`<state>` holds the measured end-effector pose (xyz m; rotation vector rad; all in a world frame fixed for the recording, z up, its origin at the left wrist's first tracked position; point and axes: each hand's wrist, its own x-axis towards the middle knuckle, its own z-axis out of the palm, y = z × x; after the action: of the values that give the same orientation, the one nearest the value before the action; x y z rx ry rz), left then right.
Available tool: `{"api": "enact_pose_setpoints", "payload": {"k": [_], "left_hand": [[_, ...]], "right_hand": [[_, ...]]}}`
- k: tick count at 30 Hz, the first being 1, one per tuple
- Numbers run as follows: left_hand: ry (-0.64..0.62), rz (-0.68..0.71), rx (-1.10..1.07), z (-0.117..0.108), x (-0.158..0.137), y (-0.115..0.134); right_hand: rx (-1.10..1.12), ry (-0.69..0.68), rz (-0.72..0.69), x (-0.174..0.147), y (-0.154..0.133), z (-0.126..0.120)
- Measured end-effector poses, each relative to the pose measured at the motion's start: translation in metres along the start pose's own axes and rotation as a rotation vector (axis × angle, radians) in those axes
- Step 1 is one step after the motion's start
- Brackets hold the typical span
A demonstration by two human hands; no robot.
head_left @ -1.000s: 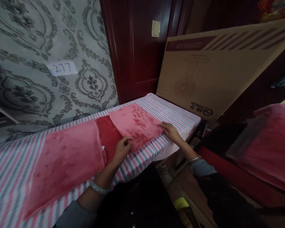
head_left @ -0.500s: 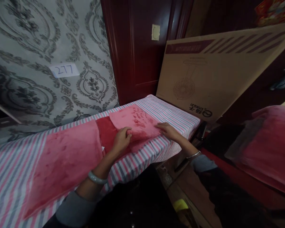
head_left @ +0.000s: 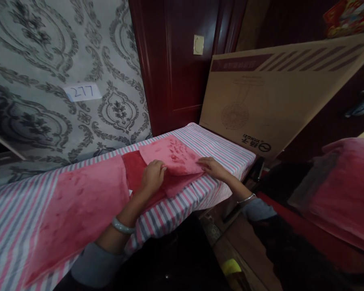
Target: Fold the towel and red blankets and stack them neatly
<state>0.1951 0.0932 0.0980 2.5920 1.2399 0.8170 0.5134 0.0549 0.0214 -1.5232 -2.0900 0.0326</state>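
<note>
A long piece of pink plush cloth (head_left: 87, 194) lies across the striped tablecloth (head_left: 221, 141), with a deeper red part (head_left: 135, 165) showing at its middle. Its right end is a folded-over flap (head_left: 172, 151) covered in darker brushed marks. My left hand (head_left: 153, 176) pinches the flap's near left corner and holds it a little raised. Over at the flap's right corner, the fingers of my right hand (head_left: 212, 166) are closed on the cloth edge. A small white tag (head_left: 130, 192) sticks out beside the red part.
A large cardboard box (head_left: 251, 97) leans behind the table's right end, by a dark red door (head_left: 182, 60). More pink plush cloth (head_left: 346, 190) is piled at the right. A patterned wall with a paper label (head_left: 82, 91) borders the table's far side.
My left hand has drawn slightly left and up with the flap's corner, and a gap shows under the flap's near edge. My right hand has stayed almost in place.
</note>
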Motion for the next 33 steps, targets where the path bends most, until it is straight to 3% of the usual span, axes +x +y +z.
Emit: {"api": "enact_pose_setpoints", "payload": {"k": [6, 11, 15, 23, 33], "left_hand": [[0.038, -0.091, -0.041, -0.001, 0.007, -0.007], [0.082, -0.055, -0.05, -0.002, 0.01, -0.006], [0.06, 0.03, -0.054, 0.007, -0.007, -0.007], [-0.227, 0.22, 0.121, 0.033, -0.061, -0.017], [-0.128, 0.159, -0.019, 0.047, -0.068, -0.013]], "right_hand": [[0.001, -0.038, 0.061, 0.006, 0.009, -0.002], [-0.047, -0.053, 0.165, 0.017, 0.012, -0.013], [-0.096, -0.015, 0.252, 0.017, 0.014, -0.018], [-0.165, 0.093, 0.347, -0.009, 0.002, 0.005], [-0.141, 0.213, 0.356, -0.021, -0.002, 0.017]]}}
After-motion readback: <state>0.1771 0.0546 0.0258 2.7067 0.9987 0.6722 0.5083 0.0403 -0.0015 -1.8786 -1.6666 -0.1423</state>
